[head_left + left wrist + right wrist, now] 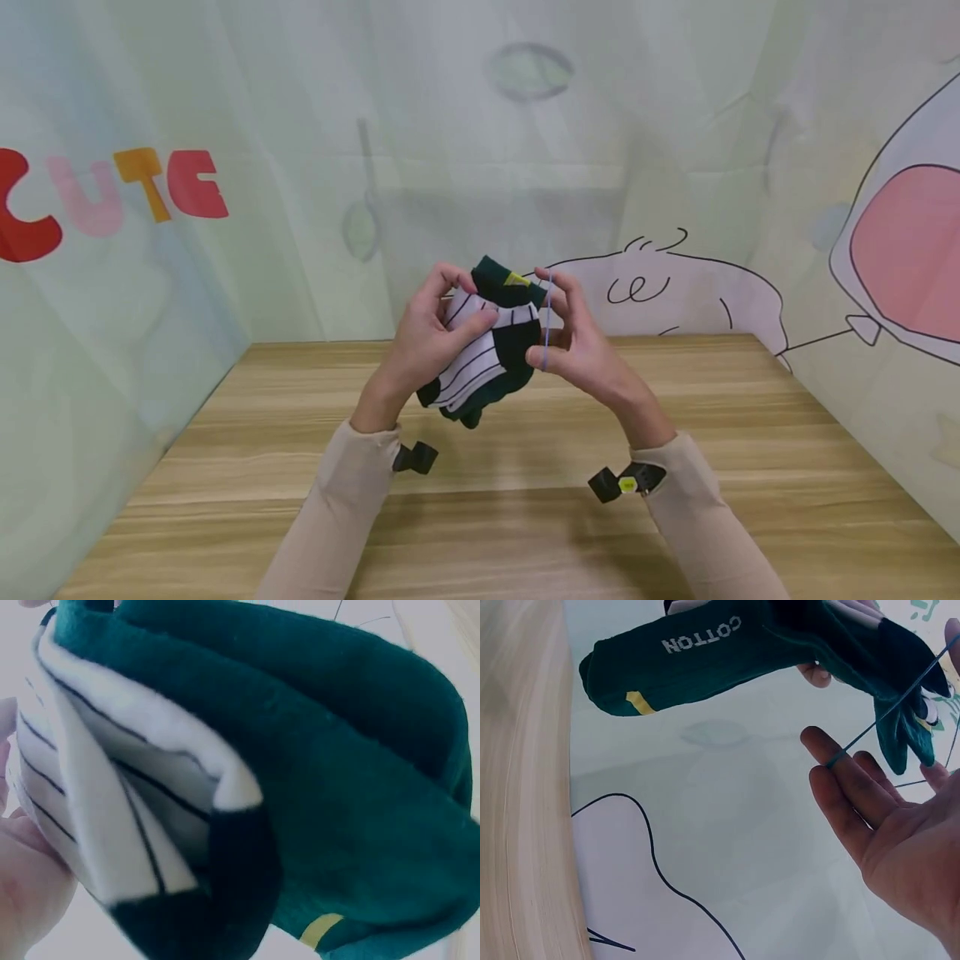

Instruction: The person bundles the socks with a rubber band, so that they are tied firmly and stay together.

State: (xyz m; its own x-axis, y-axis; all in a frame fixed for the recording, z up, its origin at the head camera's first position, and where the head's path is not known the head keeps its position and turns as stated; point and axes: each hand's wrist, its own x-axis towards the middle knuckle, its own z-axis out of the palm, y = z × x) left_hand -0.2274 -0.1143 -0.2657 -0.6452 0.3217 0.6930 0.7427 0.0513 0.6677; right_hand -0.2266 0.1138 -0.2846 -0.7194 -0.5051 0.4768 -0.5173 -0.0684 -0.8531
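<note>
In the head view a bundle of folded socks hangs above the table, held by my left hand [431, 337] with the thumb across its front. A white sock [471, 358] with thin dark stripes and dark patches faces me, and a dark green sock [492, 279] shows behind it. The left wrist view shows the green fabric [337, 757] beside the white striped folds [86, 780]. My right hand [577, 337] is at the bundle's right side, fingers and thumb spread. A thin blue elastic band [855, 742] is stretched across its fingers, apart from the socks in the right wrist view.
A wood-grain table [480, 517] lies below both hands. Behind it hangs a pale printed curtain [480, 167] with coloured letters at left and a cartoon outline at right. Small black wrist cameras [416, 458] sit at the cuffs.
</note>
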